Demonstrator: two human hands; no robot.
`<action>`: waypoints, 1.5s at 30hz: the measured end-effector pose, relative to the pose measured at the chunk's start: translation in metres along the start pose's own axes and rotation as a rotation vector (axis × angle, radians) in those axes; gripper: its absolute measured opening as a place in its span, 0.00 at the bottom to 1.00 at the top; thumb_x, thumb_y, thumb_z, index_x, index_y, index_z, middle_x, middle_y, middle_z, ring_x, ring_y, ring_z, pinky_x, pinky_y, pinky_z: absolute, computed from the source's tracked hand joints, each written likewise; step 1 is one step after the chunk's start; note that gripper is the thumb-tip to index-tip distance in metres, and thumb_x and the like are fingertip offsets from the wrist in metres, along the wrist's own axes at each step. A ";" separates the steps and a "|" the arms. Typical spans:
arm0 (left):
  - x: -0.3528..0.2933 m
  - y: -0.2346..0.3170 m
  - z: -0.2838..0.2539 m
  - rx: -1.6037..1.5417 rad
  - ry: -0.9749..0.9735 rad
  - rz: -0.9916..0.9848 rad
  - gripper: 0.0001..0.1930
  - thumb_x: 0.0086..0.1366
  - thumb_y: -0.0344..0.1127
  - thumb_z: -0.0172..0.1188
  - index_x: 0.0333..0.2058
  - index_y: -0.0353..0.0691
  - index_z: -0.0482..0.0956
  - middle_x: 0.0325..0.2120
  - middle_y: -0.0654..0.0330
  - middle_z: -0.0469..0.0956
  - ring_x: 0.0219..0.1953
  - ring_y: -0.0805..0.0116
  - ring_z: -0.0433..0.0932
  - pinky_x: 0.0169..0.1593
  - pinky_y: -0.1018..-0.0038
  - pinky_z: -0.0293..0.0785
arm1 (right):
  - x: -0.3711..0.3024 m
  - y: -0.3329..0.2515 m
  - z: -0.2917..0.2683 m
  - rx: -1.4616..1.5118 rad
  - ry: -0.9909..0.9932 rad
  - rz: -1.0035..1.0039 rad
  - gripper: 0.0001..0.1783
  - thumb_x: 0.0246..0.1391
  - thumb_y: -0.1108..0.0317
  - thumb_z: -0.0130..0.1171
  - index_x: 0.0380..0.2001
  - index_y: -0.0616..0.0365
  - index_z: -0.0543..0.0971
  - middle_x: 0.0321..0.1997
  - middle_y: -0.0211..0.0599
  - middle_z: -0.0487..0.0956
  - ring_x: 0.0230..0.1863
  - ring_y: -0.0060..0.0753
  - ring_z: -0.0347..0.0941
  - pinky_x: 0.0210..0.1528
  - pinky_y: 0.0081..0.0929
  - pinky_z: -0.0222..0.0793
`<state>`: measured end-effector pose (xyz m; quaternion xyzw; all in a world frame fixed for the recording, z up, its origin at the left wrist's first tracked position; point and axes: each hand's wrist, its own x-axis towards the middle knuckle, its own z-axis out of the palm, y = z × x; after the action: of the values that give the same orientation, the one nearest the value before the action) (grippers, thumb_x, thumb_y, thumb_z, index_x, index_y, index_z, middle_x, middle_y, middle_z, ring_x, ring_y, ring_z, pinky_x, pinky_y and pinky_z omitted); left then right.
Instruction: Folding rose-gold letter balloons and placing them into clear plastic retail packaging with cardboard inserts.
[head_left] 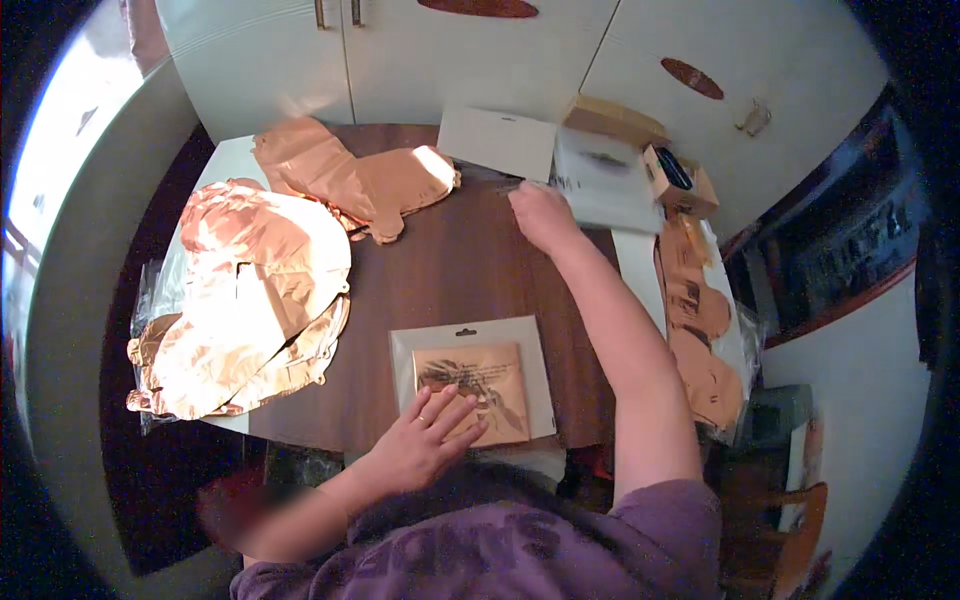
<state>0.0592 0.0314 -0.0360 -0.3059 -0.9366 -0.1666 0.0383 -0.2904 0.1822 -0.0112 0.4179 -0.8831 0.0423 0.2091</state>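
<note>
My left hand (432, 440) lies with fingers spread on a folded copper-coloured foil balloon (505, 400) with dark print. That square rests on a flat whitish hang-hole bag (542, 375) near the table's front edge; whether it is inside the bag I cannot tell. My right arm stretches to the far side, where my right hand (543, 215) is closed, fingertips pinched together low over the table. What they hold, if anything, is too small to make out. Just beyond it lie a white hang-hole bag (497, 142) and a stack of clear-white plastic bags (605, 185).
Crumpled shiny copper foil balloons (265, 290) cover the table's left side, with more flat foil (375, 185) behind. At right are more foil pieces (695, 320) and a small open cardboard box (690, 185). White cabinets (480, 60) border the brown table (450, 265).
</note>
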 end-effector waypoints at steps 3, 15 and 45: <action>0.000 -0.005 0.007 -0.071 0.029 0.006 0.30 0.60 0.40 0.54 0.62 0.44 0.64 0.62 0.49 0.61 0.65 0.44 0.57 0.67 0.47 0.49 | 0.033 0.018 0.041 -0.276 -0.154 -0.167 0.09 0.50 0.71 0.50 0.27 0.58 0.81 0.31 0.44 0.79 0.35 0.46 0.78 0.38 0.41 0.75; 0.002 -0.001 -0.006 -0.211 0.079 -0.044 0.32 0.57 0.40 0.61 0.60 0.41 0.65 0.60 0.47 0.64 0.64 0.44 0.60 0.65 0.47 0.53 | 0.003 -0.009 0.010 0.286 0.327 -0.051 0.06 0.46 0.72 0.59 0.30 0.53 0.77 0.27 0.40 0.77 0.30 0.41 0.77 0.31 0.37 0.73; 0.016 0.017 0.021 -0.112 0.349 0.105 0.12 0.55 0.31 0.58 0.40 0.38 0.75 0.45 0.52 0.76 0.53 0.53 0.75 0.60 0.52 0.67 | -0.272 -0.175 -0.113 0.233 0.181 0.350 0.20 0.42 0.65 0.71 0.41 0.53 0.79 0.42 0.33 0.75 0.42 0.42 0.69 0.43 0.40 0.64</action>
<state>0.0568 0.0601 -0.0478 -0.3226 -0.8877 -0.2669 0.1917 0.0324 0.2931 -0.0362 0.2742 -0.9089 0.2169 0.2271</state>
